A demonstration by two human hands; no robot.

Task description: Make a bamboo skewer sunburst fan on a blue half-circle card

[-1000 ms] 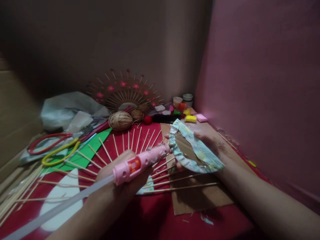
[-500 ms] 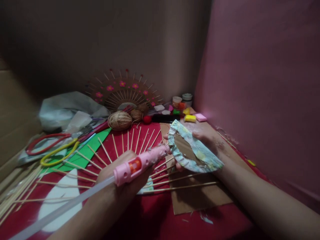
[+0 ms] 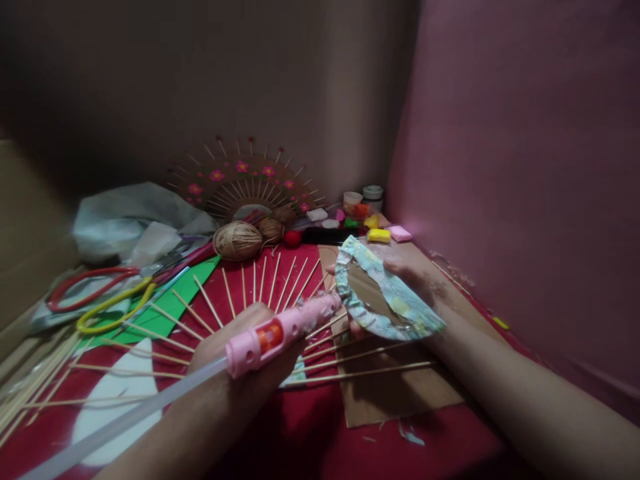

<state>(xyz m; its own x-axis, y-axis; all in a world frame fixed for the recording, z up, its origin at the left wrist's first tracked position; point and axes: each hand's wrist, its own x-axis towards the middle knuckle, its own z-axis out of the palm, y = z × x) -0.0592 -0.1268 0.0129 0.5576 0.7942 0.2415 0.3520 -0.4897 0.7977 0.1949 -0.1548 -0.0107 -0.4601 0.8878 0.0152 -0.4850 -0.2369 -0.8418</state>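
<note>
The left hand (image 3: 240, 363) has its fingers clenched around a pink glue gun (image 3: 280, 330), whose long axis runs up and right, nozzle touching the rim of a patterned half-disc (image 3: 385, 293). The right hand (image 3: 415, 283) grips that half-disc from behind, tilted, above fanned wooden skewers (image 3: 270, 283). Its fingers are mostly hidden; the glue stick (image 3: 120, 417) is cut off lower left.

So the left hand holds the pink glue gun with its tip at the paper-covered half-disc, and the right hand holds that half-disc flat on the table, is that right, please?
Not quite: the head view shows the right hand holding the half-disc raised and tilted above the table, not flat on it. The left hand does hold the pink glue gun, tip at its edge.
</note>
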